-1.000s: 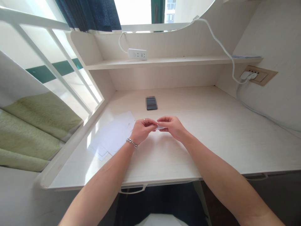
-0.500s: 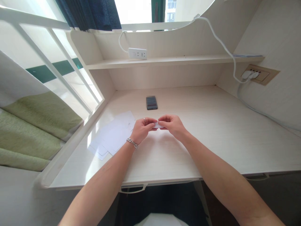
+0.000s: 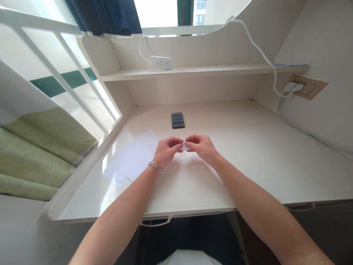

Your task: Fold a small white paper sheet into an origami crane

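Both my hands meet over the middle of a pale wooden desk (image 3: 248, 162). My left hand (image 3: 166, 151), with a ring and a metal bracelet, pinches one end of a small white piece of paper (image 3: 185, 147). My right hand (image 3: 202, 146) pinches the other end of the same piece. The fingers of both hands are curled closed round it, and most of the paper is hidden between them. Just left of my left hand lie several white paper sheets (image 3: 129, 160), spread flat on the desk.
A dark phone (image 3: 178, 120) lies flat beyond my hands. A white power strip (image 3: 161, 62) sits on the shelf above, its cable running to a wall socket (image 3: 300, 87) at the right. White railing and green bedding (image 3: 41, 147) are at the left.
Both hands have shifted a little farther from me and closed in on the small paper. Less of the paper shows now.
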`<action>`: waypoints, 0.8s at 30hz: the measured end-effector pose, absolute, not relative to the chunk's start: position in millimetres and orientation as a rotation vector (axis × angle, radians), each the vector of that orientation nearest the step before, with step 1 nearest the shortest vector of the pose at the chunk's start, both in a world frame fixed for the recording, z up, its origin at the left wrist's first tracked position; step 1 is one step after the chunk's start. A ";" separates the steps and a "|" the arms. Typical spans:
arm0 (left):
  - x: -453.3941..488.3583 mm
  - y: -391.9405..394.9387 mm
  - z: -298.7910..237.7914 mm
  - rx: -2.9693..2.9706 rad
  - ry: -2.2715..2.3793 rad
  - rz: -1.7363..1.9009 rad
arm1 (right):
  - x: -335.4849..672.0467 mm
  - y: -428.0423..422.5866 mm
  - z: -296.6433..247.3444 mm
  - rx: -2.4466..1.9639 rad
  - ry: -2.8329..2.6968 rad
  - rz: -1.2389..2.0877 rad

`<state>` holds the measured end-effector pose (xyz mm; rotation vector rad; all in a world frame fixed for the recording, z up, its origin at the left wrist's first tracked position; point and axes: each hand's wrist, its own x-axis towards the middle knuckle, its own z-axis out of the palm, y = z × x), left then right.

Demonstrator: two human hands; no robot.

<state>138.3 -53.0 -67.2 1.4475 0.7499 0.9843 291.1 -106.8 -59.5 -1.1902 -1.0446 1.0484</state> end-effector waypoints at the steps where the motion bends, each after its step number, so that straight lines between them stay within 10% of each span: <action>1: 138.2 -52.9 -67.1 1.454 0.745 0.992 | 291.1 -106.8 -59.6 -1.185 -1.043 1.051; 24: 136.4 -47.4 -73.9 1.565 0.769 1.035 | 296.2 -103.2 -63.3 -1.172 -1.082 1.091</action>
